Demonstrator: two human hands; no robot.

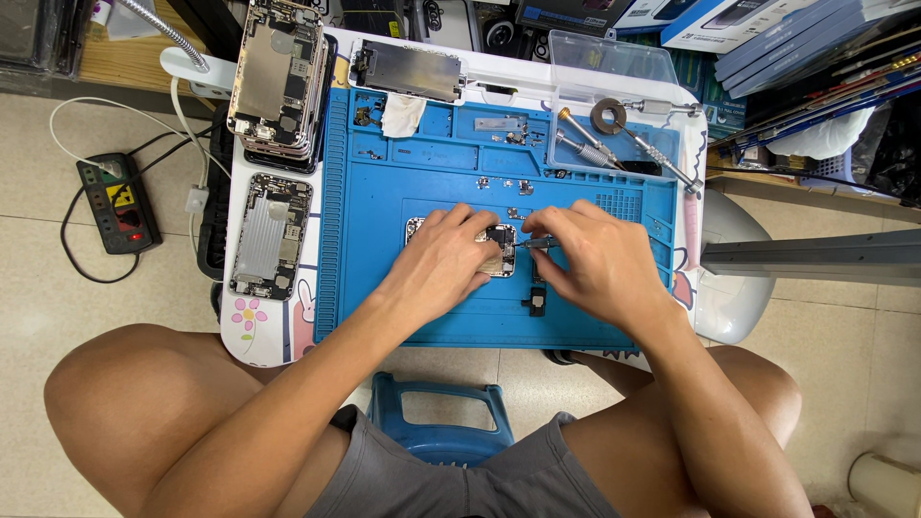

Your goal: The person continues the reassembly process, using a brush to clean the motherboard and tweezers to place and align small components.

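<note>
opened silver phone body (499, 251) with its inner parts bared lies flat on the blue silicone work mat (384, 192), under and between the two hands. far out to the left of the grip, a black power strip (117, 201) sits on the tiled floor, and nearer in, a second gutted silver phone shell (271, 235) lies on the white table edge below a stack of similar shells (280, 72). the left hand (443, 264) rests palm down on the phone body, fingers spread over its left part and pressing it to the mat. just right of those fingers, the right hand (600, 264) is pinched shut on a thin dark tool (535, 245), whose tip points left and meets the phone's right edge. below that grip a small black part (535, 305) lies on the mat. up and right of it, metal screwdrivers (614, 144) rest in a clear plastic tray (614, 62).
</note>
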